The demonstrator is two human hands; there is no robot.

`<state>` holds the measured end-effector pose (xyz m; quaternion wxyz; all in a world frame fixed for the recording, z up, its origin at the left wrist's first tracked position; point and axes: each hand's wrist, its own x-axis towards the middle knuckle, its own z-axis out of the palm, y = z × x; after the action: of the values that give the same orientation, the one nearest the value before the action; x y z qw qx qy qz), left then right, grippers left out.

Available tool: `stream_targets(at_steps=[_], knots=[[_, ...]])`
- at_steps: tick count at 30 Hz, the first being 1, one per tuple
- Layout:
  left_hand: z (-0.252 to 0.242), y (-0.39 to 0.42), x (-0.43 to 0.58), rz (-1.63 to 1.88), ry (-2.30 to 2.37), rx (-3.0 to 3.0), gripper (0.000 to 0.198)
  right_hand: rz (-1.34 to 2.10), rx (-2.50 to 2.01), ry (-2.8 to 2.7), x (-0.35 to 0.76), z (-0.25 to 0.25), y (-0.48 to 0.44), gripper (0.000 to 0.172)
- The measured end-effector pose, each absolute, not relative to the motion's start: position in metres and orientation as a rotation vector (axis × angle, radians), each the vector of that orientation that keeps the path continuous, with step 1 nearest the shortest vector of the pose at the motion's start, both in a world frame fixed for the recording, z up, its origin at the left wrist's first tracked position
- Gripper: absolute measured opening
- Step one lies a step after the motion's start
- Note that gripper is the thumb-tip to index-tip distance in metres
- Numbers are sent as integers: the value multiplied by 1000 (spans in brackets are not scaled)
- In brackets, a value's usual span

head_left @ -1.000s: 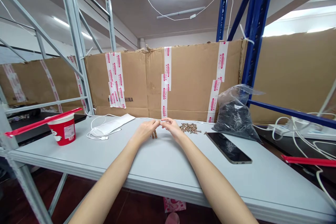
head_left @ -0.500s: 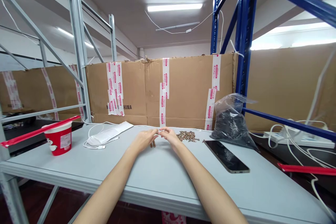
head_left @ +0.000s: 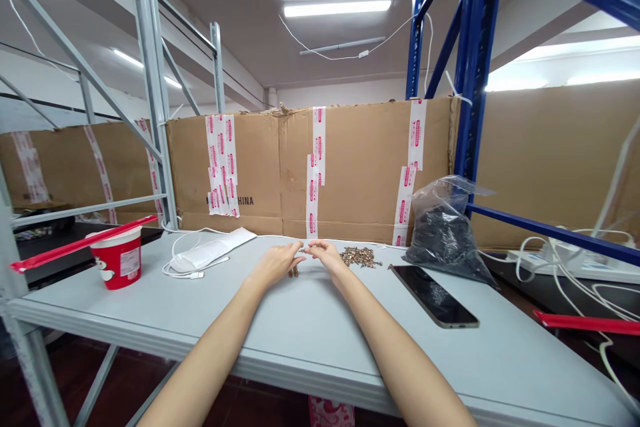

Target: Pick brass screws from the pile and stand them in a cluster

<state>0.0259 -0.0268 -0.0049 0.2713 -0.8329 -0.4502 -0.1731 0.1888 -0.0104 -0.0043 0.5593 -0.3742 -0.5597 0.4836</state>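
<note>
Over the far middle of the grey table (head_left: 300,340), my left hand (head_left: 277,263) and my right hand (head_left: 327,256) meet almost fingertip to fingertip. The fingers of both are pinched, and a tiny piece seems to sit between them, too small to make out. Just below my left fingers a few brass-coloured metal pieces (head_left: 294,272) lie on the table, partly covered by the hand. Right beside my right hand spreads a pile of small brass-coloured metal parts (head_left: 361,257).
A black phone (head_left: 435,297) lies to the right, before a clear bag of dark material (head_left: 445,233). At left are a red cup (head_left: 120,261) and a white pouch (head_left: 215,255) with a cable. A cardboard wall (head_left: 260,173) closes off the back; blue rack posts (head_left: 473,80) rise at right.
The fingertips have drawn slightly apart, with a small gap between the two hands now. The camera view has shifted a little; the items on the table stay put.
</note>
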Motion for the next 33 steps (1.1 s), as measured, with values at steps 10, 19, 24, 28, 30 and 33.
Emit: stream_targets(at_steps=[10,19,24,28,30,33], knots=[[-7,-23,26,-528,-1246,-2296,26,1141,-906,-1285,188,-4,-8,17],[-8,-7,-13,-939,-1600,-2055,25,1067,-994,-1233,200,-2,-8,14],[-19,2,-20,-926,-1792,-2153,19,1075,-1068,-1321,200,-1,-11,20],[-24,5,-14,-855,-1828,-2220,16,1111,-1078,-1382,196,-1,-14,22],[-24,7,-14,-895,-1879,-2195,14,1128,-1101,-1395,195,0,-16,24],[-24,8,-15,-983,-1922,-2157,11,1137,-1120,-1401,194,1,-18,26]])
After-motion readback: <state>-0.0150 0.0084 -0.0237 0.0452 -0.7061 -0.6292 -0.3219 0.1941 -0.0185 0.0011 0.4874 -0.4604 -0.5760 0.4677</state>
